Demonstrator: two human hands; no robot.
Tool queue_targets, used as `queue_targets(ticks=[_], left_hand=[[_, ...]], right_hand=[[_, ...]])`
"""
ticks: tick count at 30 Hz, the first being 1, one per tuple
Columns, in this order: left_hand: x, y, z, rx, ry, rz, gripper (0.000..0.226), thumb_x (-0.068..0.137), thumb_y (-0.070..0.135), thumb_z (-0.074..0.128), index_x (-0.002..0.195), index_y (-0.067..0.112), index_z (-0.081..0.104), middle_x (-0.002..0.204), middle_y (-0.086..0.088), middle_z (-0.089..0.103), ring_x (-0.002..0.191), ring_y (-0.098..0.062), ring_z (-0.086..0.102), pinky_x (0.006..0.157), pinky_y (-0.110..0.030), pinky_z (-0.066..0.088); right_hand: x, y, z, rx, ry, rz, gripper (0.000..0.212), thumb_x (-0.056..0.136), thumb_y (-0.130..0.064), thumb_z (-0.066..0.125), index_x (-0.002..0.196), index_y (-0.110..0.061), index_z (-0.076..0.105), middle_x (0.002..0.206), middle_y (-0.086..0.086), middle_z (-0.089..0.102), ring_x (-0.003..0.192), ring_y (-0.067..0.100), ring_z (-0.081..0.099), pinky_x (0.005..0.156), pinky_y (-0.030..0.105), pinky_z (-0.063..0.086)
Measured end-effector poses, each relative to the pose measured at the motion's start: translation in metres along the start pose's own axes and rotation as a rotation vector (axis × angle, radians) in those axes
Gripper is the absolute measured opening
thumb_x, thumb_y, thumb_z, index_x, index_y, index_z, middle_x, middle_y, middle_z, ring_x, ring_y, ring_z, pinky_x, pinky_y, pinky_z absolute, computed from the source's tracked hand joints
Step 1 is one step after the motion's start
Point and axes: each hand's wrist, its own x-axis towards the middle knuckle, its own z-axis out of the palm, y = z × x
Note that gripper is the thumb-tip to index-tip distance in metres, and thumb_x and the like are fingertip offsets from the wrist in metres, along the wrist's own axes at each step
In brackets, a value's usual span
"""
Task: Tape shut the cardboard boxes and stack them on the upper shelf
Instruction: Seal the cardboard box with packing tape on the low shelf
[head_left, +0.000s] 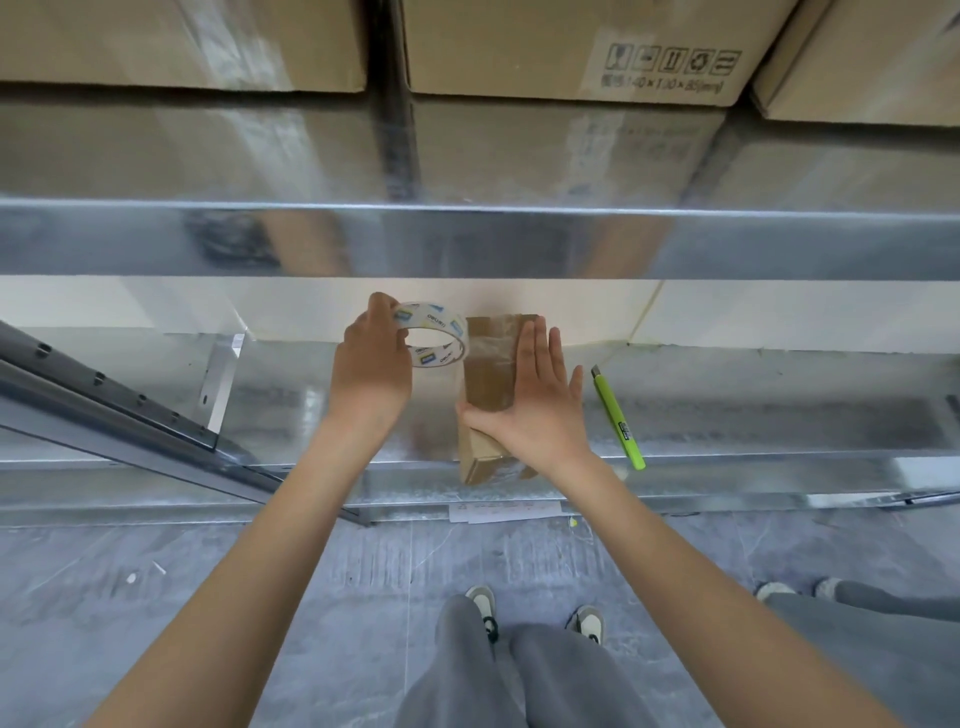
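A small brown cardboard box (487, 374) lies on the lower metal shelf (727, 415), with clear tape shining over its top. My right hand (537, 395) lies flat on the box's right side, fingers straight, thumb across the top. My left hand (371, 364) grips a roll of clear tape (434, 340) just left of the box's far end. Larger cardboard boxes (571, 47) stand in a row on the upper shelf (467, 239).
A green utility knife (618, 415) lies on the lower shelf, right of the box. A slanted metal rail (114, 410) crosses the shelf at the left. Below are the grey floor, my own legs and shoes, and another person's legs (857, 623) at the right.
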Motion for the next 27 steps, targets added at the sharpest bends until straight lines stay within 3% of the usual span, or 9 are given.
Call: queue_targets(ticks=[5, 8, 12, 15, 18, 22, 25, 27], left_hand=[[0.004, -0.011, 0.012, -0.027, -0.006, -0.050, 0.024, 0.093, -0.002, 0.037, 0.112, 0.005, 0.048, 0.110, -0.018, 0.065, 0.101, -0.039, 0.055, 0.075, -0.039, 0.041], [0.005, -0.019, 0.019, -0.158, -0.035, -0.105, 0.026, 0.092, -0.003, 0.035, 0.114, 0.005, 0.048, 0.109, -0.019, 0.065, 0.104, -0.039, 0.058, 0.083, -0.049, 0.052], [0.003, -0.023, 0.028, -0.311, -0.007, -0.155, 0.030, 0.092, -0.007, 0.032, 0.115, 0.003, 0.049, 0.106, -0.022, 0.065, 0.101, -0.032, 0.063, 0.082, -0.052, 0.056], [0.002, -0.024, 0.032, -0.344, 0.002, -0.195, 0.030, 0.093, -0.006, 0.030, 0.113, 0.002, 0.050, 0.106, -0.022, 0.065, 0.097, -0.029, 0.064, 0.080, -0.051, 0.057], [0.000, -0.027, 0.032, -0.337, 0.009, -0.202, 0.029, 0.093, -0.006, 0.030, 0.112, 0.003, 0.050, 0.108, -0.021, 0.065, 0.101, -0.029, 0.065, 0.080, -0.050, 0.057], [-0.001, -0.038, 0.028, -0.338, 0.031, -0.211, 0.031, 0.093, -0.005, 0.030, 0.115, 0.005, 0.048, 0.112, -0.019, 0.063, 0.106, -0.029, 0.064, 0.079, -0.051, 0.057], [-0.008, -0.040, 0.035, -0.474, 0.094, -0.280, 0.037, 0.093, -0.002, 0.034, 0.126, 0.009, 0.045, 0.102, -0.008, 0.062, 0.093, -0.025, 0.065, 0.078, -0.045, 0.057], [-0.017, -0.036, 0.047, -0.722, 0.155, -0.411, 0.039, 0.093, 0.000, 0.043, 0.130, 0.012, 0.040, 0.094, 0.000, 0.060, 0.082, -0.017, 0.062, 0.077, -0.038, 0.057]], right_hand=[[0.000, 0.001, -0.002, -0.010, -0.008, 0.005, 0.132, 0.056, -0.087, 0.036, 0.154, -0.013, -0.011, 0.162, -0.004, -0.016, 0.148, 0.014, -0.017, 0.118, 0.054, -0.001], [-0.001, 0.001, -0.002, -0.017, -0.015, 0.002, 0.130, 0.057, -0.086, 0.037, 0.154, -0.013, -0.012, 0.162, -0.004, -0.016, 0.148, 0.014, -0.017, 0.119, 0.055, -0.001], [0.001, 0.001, -0.005, -0.111, -0.018, -0.017, 0.123, 0.065, -0.084, 0.035, 0.154, -0.014, -0.012, 0.162, -0.003, -0.017, 0.147, 0.013, -0.021, 0.115, 0.056, -0.011], [0.000, -0.005, -0.006, -0.216, -0.014, -0.137, 0.102, 0.080, -0.070, 0.036, 0.155, -0.013, -0.005, 0.163, 0.001, -0.013, 0.148, 0.014, -0.018, 0.114, 0.057, -0.013], [-0.004, -0.019, -0.002, -0.276, -0.023, -0.272, 0.079, 0.092, -0.046, 0.038, 0.156, -0.012, 0.004, 0.164, 0.002, -0.005, 0.149, 0.016, -0.013, 0.116, 0.062, -0.003], [-0.006, -0.037, 0.005, -0.362, -0.042, -0.279, 0.074, 0.091, -0.038, 0.033, 0.156, -0.012, 0.006, 0.164, 0.001, -0.002, 0.150, 0.018, -0.011, 0.111, 0.070, -0.003], [-0.005, -0.038, 0.005, -0.357, -0.080, -0.256, 0.076, 0.091, -0.040, 0.034, 0.156, -0.015, 0.004, 0.164, -0.001, -0.005, 0.149, 0.017, -0.013, 0.109, 0.073, 0.000], [-0.004, -0.036, 0.002, -0.362, -0.101, -0.261, 0.076, 0.092, -0.041, 0.036, 0.156, -0.016, 0.002, 0.164, -0.002, -0.007, 0.149, 0.017, -0.014, 0.109, 0.073, 0.003]])
